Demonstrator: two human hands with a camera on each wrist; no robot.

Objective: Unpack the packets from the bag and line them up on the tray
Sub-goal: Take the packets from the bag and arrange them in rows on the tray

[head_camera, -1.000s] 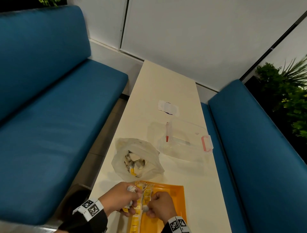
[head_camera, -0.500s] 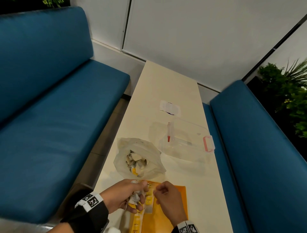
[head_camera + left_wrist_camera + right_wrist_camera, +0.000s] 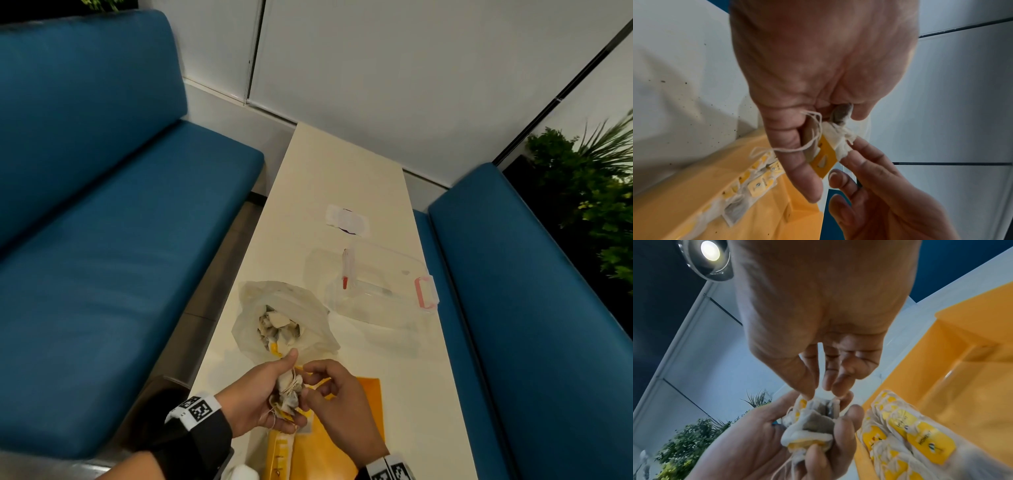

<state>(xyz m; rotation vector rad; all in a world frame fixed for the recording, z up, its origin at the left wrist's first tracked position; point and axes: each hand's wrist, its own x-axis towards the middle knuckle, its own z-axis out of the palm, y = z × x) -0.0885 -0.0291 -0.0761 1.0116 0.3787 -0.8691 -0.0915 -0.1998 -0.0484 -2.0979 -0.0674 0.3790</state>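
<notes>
My left hand (image 3: 270,387) grips a bunch of tea bag packets (image 3: 289,397) with strings and yellow tags, held just above the orange tray (image 3: 366,404). My right hand (image 3: 310,380) pinches the top of one packet (image 3: 826,395) in that bunch. A row of packets (image 3: 910,434) lies along the tray's left side (image 3: 694,203). The thin plastic bag (image 3: 308,308) stands open beyond the tray with more packets (image 3: 277,325) inside.
A clear plastic box (image 3: 383,274) with a pink latch sits right of the bag, and a white paper (image 3: 347,219) lies farther back. Blue benches (image 3: 102,274) flank the narrow cream table (image 3: 342,164). A plant (image 3: 599,192) stands at the right.
Both hands lifted off the row on the tray. The left hand turned up with a bunch of packets, and the right hand's fingers closed in on the bunch.
</notes>
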